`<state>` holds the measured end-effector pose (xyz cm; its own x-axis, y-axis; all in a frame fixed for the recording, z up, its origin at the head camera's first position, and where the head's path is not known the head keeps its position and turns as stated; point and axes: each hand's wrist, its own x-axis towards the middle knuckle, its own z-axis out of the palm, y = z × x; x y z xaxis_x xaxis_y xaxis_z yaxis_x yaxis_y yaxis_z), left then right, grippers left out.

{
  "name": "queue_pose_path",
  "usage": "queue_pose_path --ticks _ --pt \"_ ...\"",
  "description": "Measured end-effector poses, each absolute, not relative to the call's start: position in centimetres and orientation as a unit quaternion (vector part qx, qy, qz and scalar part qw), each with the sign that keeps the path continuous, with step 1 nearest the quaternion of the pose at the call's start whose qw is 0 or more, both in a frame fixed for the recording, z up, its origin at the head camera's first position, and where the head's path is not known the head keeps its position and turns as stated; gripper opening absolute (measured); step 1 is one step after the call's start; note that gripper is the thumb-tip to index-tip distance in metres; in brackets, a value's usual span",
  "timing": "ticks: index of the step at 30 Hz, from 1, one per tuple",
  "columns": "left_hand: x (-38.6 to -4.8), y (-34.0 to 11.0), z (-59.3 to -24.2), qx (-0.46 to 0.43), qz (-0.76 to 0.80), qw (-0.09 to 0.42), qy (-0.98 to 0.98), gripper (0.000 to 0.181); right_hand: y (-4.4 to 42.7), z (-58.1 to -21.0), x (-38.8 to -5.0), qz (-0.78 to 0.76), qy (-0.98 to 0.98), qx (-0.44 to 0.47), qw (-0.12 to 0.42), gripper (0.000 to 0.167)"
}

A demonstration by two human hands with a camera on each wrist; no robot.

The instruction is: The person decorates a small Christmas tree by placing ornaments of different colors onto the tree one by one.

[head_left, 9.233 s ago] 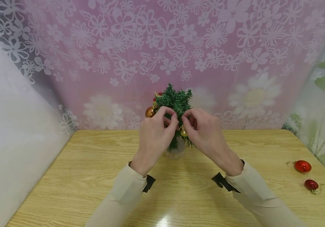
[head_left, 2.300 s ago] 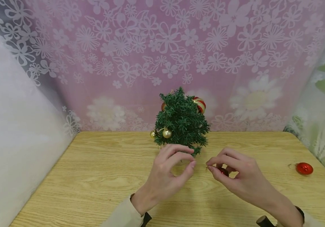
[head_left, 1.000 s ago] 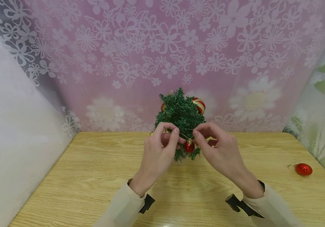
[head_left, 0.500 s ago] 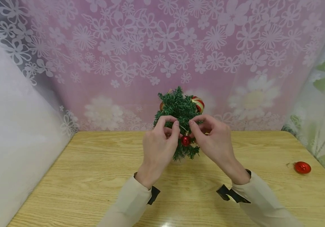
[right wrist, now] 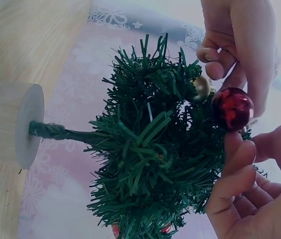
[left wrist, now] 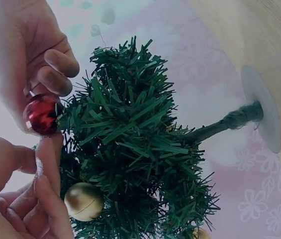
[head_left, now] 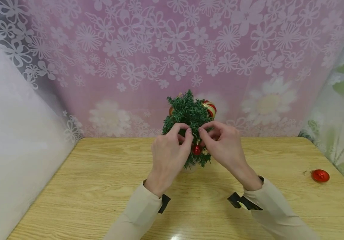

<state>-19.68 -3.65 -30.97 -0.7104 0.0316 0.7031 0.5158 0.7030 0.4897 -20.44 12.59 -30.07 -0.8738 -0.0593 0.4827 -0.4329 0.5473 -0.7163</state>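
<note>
A small green artificial Christmas tree (head_left: 187, 111) stands on a round pale base (right wrist: 28, 127). At its front a shiny red bauble (head_left: 197, 149) hangs between my two hands by a thin gold string. My left hand (head_left: 170, 155) pinches the string between thumb and forefinger, against the branches. Facing it, my right hand (head_left: 224, 143) pinches the string from the other side. In the left wrist view the bauble (left wrist: 43, 114) touches the fingers near the branch tips. A gold bauble (left wrist: 84, 201) hangs beside it. The string's exact contact with the branch is hidden by the fingers.
A red-and-gold striped bauble (head_left: 210, 109) hangs at the tree's upper right, and an orange one (head_left: 170, 111) shows at its left. On the wooden table (head_left: 99, 186) a red disc-shaped ornament (head_left: 320, 175) lies near the right edge. A pink floral curtain (head_left: 159, 50) hangs behind.
The tree has been turned. My right hand has picked up the small red bauble from the table's right side. Both hands have brought it to the tree's front and drawn closer together.
</note>
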Motion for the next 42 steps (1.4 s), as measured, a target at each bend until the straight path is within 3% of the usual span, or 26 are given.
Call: queue_pose_path --ticks 18,26,30,36,42 --pt "-18.9 -4.3 -31.4 -0.183 -0.290 0.352 -0.871 0.022 13.6 -30.6 -19.5 0.370 -0.890 0.184 0.193 0.009" --pt "-18.6 -4.6 -30.9 -0.231 -0.203 0.478 -0.823 0.021 15.6 -30.2 -18.6 0.363 -0.891 0.187 0.199 0.010" --pt "-18.8 -4.5 -31.2 -0.255 -0.140 0.508 -0.811 0.024 17.6 -30.1 -18.2 0.351 -0.895 0.178 0.208 0.012" --pt "-18.8 -4.4 -31.7 -0.248 -0.087 0.489 -0.832 0.036 20.9 -30.4 -17.9 0.326 -0.909 0.149 0.214 0.013" --pt "-18.7 -4.5 -32.1 -0.241 -0.079 0.472 -0.844 0.035 24.2 -30.9 -17.9 0.303 -0.920 0.117 0.219 0.013"
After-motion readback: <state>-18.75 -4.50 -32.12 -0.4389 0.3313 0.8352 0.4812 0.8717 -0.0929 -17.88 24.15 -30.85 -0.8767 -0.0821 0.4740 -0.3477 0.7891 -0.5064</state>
